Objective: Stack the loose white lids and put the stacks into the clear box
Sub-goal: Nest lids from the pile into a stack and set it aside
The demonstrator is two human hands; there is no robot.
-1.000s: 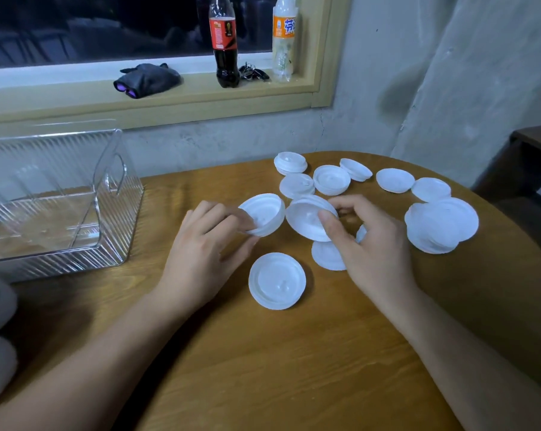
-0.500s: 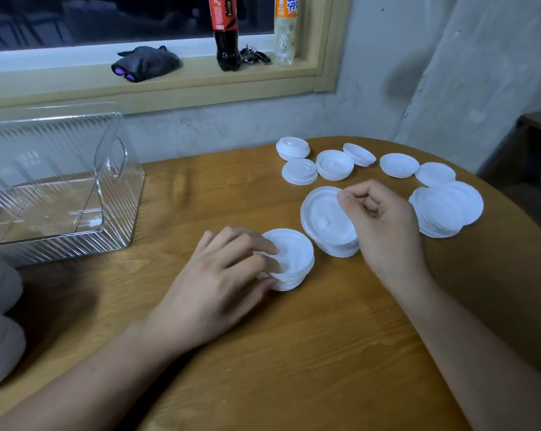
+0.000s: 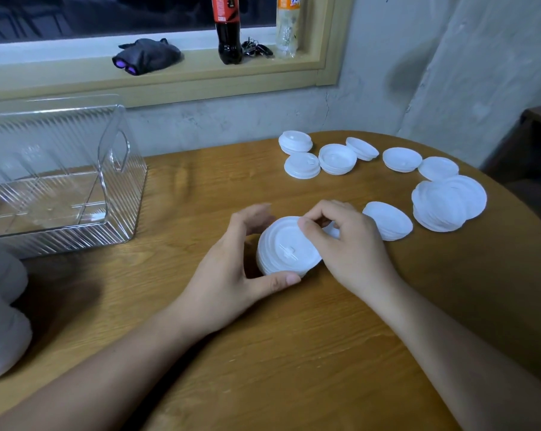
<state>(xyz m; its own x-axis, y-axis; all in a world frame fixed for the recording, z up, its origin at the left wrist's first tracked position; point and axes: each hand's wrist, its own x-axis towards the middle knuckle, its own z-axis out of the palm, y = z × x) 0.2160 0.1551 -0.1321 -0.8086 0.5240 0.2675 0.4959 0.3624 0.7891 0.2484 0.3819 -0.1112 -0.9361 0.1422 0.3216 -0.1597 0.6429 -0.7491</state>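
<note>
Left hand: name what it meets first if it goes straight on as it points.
The lid stack, which the left hand cups between thumb and fingers; the right hand seems just beyond, depth unclear.

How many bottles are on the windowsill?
2. A dark cola bottle stands right of the black pouch; a pale orange-labelled bottle stands further right, keys between them. None seem hidden.

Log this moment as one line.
step: stacking | left hand: curled round lid stack | right hand: pinches stack rim | clear box: no lids inside | loose lids: far side of table
</note>
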